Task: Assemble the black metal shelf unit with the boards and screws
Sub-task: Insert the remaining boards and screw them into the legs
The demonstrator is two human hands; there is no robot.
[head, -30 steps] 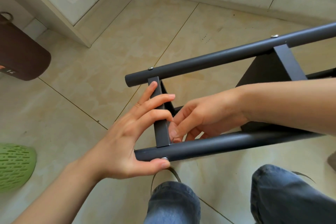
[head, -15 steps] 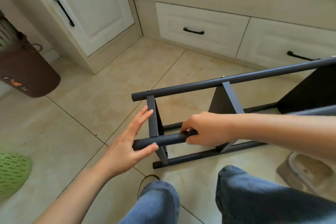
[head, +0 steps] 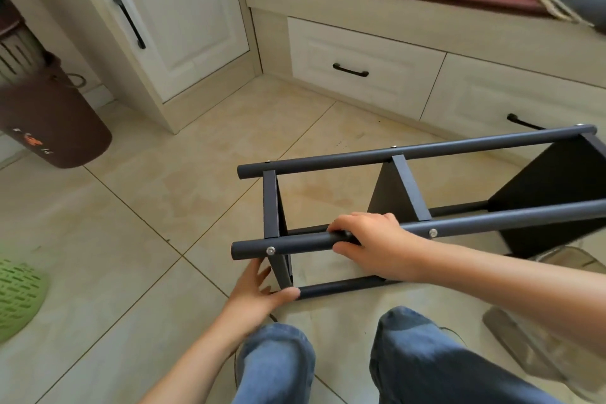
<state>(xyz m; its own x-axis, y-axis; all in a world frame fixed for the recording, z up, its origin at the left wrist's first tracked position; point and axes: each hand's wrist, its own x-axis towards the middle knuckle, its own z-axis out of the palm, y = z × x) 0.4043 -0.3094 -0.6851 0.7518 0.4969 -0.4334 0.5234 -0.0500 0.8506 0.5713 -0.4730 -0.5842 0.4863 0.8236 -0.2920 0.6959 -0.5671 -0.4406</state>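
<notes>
Shelf unit [head: 426, 207] lying on its side on the tiled floor [head: 137, 223], near the drawers [head: 364, 72] of a bench along the floor's far edge. Four round tubes run lengthwise, joined by three dark boards [head: 390, 197] that stand crosswise between them. Screw heads [head: 270, 250] show on the near upper tube [head: 295, 244] and along the far upper tube. Right hand [head: 373, 244]: fingers curled over the near upper tube, thumb beneath it, clamped on the tube just right of the end board. Left hand [head: 262, 289]: fingers straight and apart, resting against the lower end of the end board, thumb lying across the tip of the near lower tube [head: 337, 287]. Both knees in jeans [head: 278, 364] sit just in front of the unit. A green slipper [head: 19, 295] lies at the floor's left edge; a brown bin [head: 49, 121] stands at its far left.
</notes>
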